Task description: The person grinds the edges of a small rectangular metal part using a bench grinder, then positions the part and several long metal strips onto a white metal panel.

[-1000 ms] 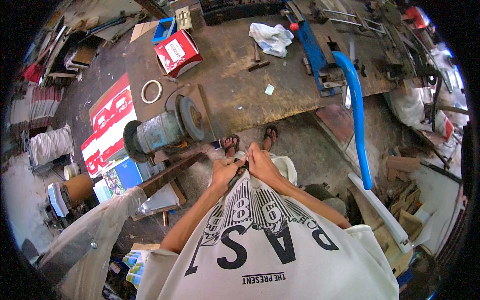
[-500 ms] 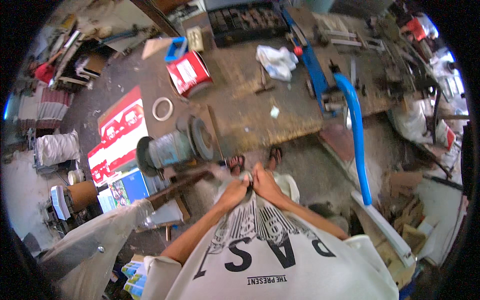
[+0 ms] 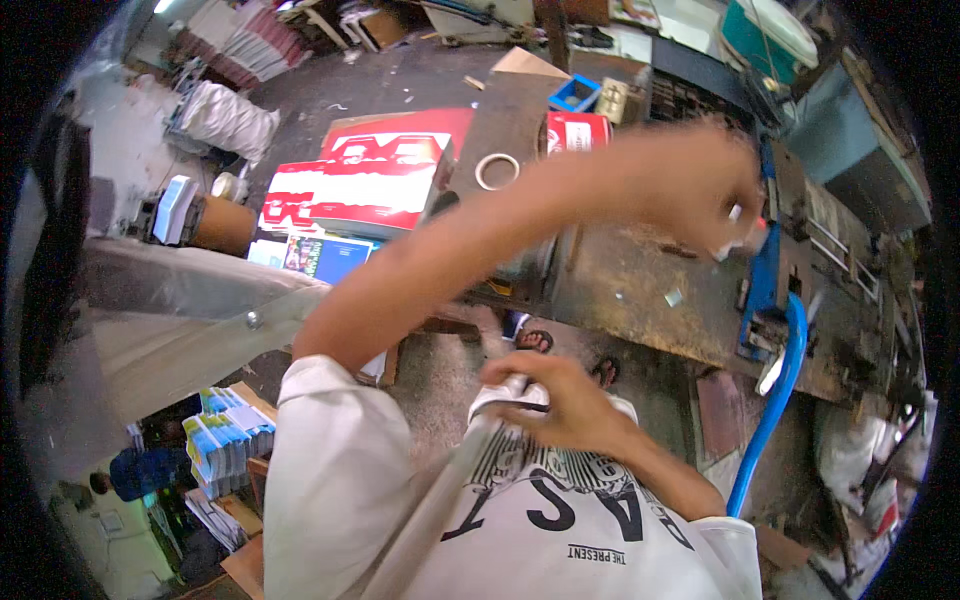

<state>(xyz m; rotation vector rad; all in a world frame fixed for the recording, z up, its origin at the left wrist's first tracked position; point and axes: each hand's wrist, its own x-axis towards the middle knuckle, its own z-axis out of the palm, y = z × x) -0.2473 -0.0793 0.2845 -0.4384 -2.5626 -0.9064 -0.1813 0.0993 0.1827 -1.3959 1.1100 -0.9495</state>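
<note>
"Gripping what, the right hand (image 3: 568,402)?"

"The bunched hem of a white cloth T-shirt (image 3: 500,575) with black lettering, on the near side of the brown wooden worktop (image 3: 632,318)."

"How would it handle?"

"Light, soft and floppy, I'd judge, hardly fragile; best pinched at the hem."

"Its look?"

"Loose, with striped print gathered into folds below the fingers."

"And the left hand (image 3: 712,192)?"

"Blurred above the worktop; I can't tell whether it grips the small white patch (image 3: 733,248) beside it."
</note>
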